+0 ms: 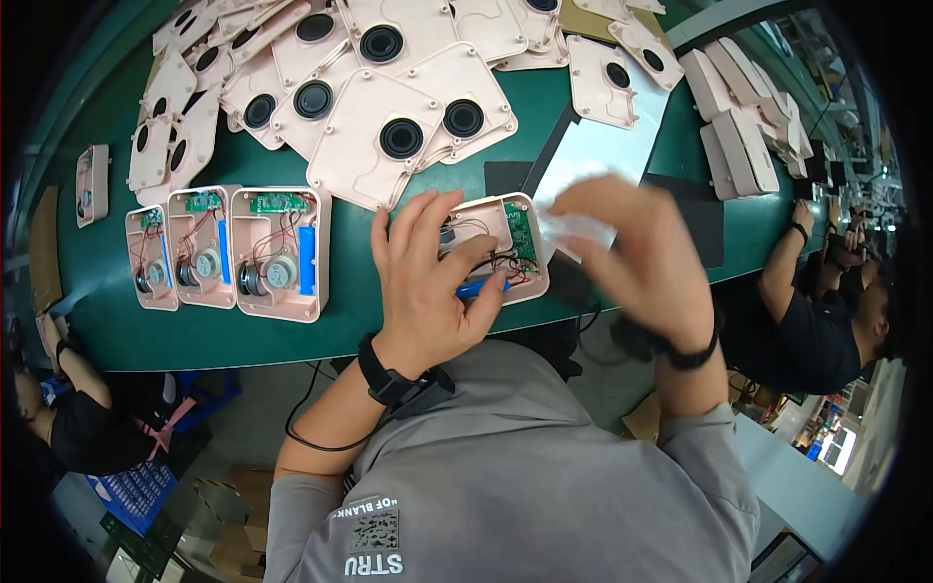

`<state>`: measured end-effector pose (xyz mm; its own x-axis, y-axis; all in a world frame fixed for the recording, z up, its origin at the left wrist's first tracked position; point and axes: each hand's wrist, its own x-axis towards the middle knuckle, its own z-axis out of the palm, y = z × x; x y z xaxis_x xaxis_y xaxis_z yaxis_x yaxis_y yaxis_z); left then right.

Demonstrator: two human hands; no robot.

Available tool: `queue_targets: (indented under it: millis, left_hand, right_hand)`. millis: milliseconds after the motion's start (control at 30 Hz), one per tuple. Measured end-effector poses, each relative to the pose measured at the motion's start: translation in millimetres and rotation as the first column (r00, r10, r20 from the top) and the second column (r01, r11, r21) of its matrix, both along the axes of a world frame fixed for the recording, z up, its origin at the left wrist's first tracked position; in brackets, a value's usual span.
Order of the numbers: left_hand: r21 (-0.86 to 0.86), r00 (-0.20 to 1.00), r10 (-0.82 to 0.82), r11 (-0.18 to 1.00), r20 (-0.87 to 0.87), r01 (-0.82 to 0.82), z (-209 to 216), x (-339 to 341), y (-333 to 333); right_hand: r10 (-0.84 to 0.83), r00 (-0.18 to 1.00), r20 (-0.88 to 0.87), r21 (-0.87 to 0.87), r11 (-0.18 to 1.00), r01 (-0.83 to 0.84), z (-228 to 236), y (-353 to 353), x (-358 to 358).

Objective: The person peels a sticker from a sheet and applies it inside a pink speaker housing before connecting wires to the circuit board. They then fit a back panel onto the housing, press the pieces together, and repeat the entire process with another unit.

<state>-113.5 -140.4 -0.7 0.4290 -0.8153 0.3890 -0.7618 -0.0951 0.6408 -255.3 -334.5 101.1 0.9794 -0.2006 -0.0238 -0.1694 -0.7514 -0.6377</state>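
A pale pink speaker housing (532, 282) lies on the bench in front of me, its inside facing up. Inside are a green circuit board (522, 225), thin red and black wires, and a blue battery cell (476, 289). My left hand (428, 282) reaches over the housing's left end. Its thumb and forefinger are at the battery, and the other fingers spread over the rim. Just right of the housing, my right hand (646, 262) is smeared by motion. A whitish translucent piece (581, 231) shows between its thumb and fingers; its kind is unclear.
Three filled speaker housings (321, 262) stand in a row on the left. Pink panels with black round drivers (400, 138) are heaped at the back. A shiny silver sheet (593, 160) lies behind my right hand. Pink cases (739, 151) are stacked at right. Other people sit at both sides.
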Motion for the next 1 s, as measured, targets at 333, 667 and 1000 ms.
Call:
queue_targets:
  millis: [333,667,1000]
  left_hand:
    - [-0.019,0.996,-0.092,0.996,-0.003,0.092,4.3,4.3,-2.6]
    - [0.055,0.983,-0.155,0.987,0.098,0.151,6.7,10.5,-0.9]
    - [0.075,0.987,-0.162,0.984,-0.018,0.163,4.6,2.7,4.9]
  right_hand:
    - [-0.287,0.955,0.074,-0.251,0.922,0.296,-75.7,-70.6,123.5]
    - [-0.712,0.684,0.157,0.405,0.678,0.613,-7.2,-63.2,-10.7]
    - [-0.885,0.453,-0.105,0.729,0.241,0.641,-50.0,-6.9,-93.0]
